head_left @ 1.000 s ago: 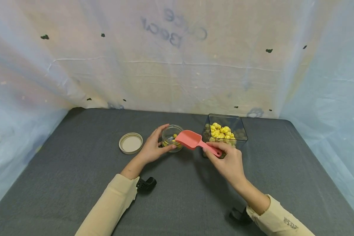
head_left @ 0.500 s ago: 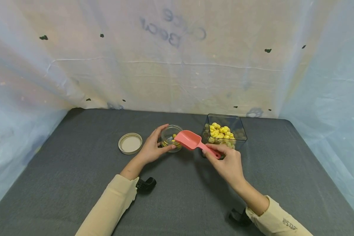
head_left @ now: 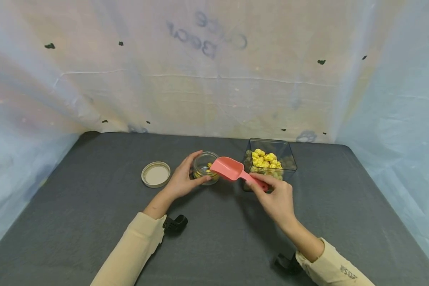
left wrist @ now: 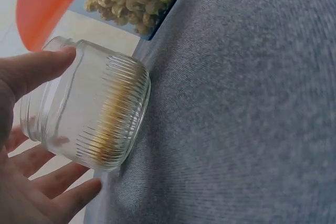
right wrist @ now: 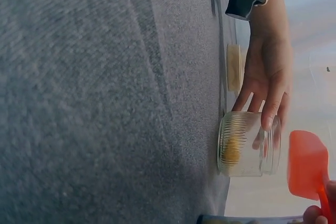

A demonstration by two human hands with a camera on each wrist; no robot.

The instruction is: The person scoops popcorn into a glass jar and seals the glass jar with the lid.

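Observation:
A clear glass jar (head_left: 201,160) with ribbed lower walls stands upright on the dark cloth, several yellow popcorn pieces at its bottom. My left hand (head_left: 180,182) holds it from the left, thumb at the near side and fingers round the far side. Between thumb and fingers of my right hand (head_left: 279,198) is the handle of a pink scoop (head_left: 229,168). The scoop's tip hangs just above the jar's right rim, and its bowl looks bare. In the right wrist view the scoop (right wrist: 307,163) is apart from the jar's mouth (right wrist: 270,161).
Right of the jar stands a clear square container (head_left: 289,159) part full of yellow popcorn (head_left: 266,160), behind my right hand. A round cream lid (head_left: 156,174) lies left of my left hand. Pale sheeting (head_left: 214,99) hangs along the table's back edge.
The whole head view has shifted slightly, so everything appears a little further left. Both hands, the jar and the scoop keep nearly the same places relative to one another.

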